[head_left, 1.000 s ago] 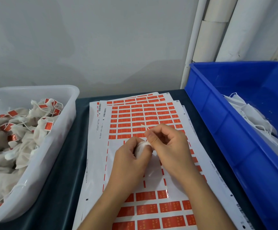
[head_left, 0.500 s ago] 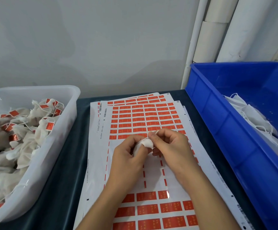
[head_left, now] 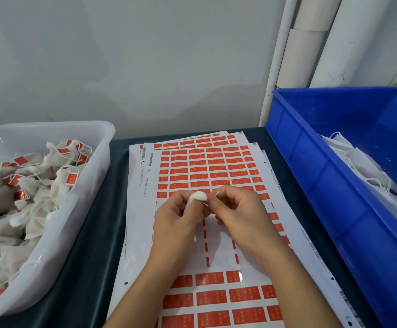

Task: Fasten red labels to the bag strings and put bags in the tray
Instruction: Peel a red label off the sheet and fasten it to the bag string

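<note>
My left hand (head_left: pixel 177 217) grips a small white bag (head_left: pixel 198 196) over the middle of the label sheets (head_left: pixel 207 166). Only the bag's top shows above the curled fingers. My right hand (head_left: pixel 236 209) sits right beside it, its fingertips pinching the bag's thin white string (head_left: pixel 212 197). The sheets carry rows of red labels (head_left: pixel 216 297), with a peeled bare patch under my hands. A clear plastic tray (head_left: pixel 93 166) on the left holds several bags with red labels on their strings.
A blue bin (head_left: pixel 311 192) on the right holds a pile of white unlabelled bags (head_left: pixel 368 171). The sheets lie on a dark table top (head_left: pixel 95 233) between tray and bin. A wall and white pipes stand behind.
Both hands moved slightly away from me over the sheet. The right hand's fingers shifted along the string near the bag's top; the left hand keeps hold of the bag.
</note>
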Demonstrator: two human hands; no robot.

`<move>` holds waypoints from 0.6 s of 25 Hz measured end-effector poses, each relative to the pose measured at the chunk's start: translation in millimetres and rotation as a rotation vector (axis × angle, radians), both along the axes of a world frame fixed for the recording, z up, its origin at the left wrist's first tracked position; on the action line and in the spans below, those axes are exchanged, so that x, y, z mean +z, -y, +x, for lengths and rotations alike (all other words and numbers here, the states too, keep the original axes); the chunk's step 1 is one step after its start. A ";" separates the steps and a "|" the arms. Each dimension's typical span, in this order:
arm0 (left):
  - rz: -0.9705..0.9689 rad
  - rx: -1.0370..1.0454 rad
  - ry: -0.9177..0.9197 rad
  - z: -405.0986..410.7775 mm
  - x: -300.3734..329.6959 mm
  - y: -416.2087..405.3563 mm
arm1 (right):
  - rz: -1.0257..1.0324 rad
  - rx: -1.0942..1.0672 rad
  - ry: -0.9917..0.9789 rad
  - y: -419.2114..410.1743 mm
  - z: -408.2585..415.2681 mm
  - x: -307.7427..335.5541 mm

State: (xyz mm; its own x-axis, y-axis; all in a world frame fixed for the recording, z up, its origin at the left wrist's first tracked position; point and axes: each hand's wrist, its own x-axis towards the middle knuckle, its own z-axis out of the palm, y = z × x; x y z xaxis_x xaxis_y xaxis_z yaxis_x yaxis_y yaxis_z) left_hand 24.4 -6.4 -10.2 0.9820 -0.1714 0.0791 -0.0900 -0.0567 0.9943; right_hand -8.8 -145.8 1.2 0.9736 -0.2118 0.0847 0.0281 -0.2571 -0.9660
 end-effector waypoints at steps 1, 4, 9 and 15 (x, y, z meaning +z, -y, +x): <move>-0.004 0.002 -0.019 0.4 -0.5 0.0 | 0.001 -0.009 -0.001 -0.6 0.3 -0.2; 0.021 0.012 -0.043 1.3 -1.1 0.3 | 0.018 -0.074 0.057 0.5 0.2 1.9; 0.043 -0.030 -0.005 -0.6 1.0 1.5 | -0.105 -0.057 0.169 -0.6 -3.9 6.0; 0.039 -0.101 -0.012 -0.1 4.1 -0.4 | -0.123 -0.096 0.152 1.9 0.0 3.6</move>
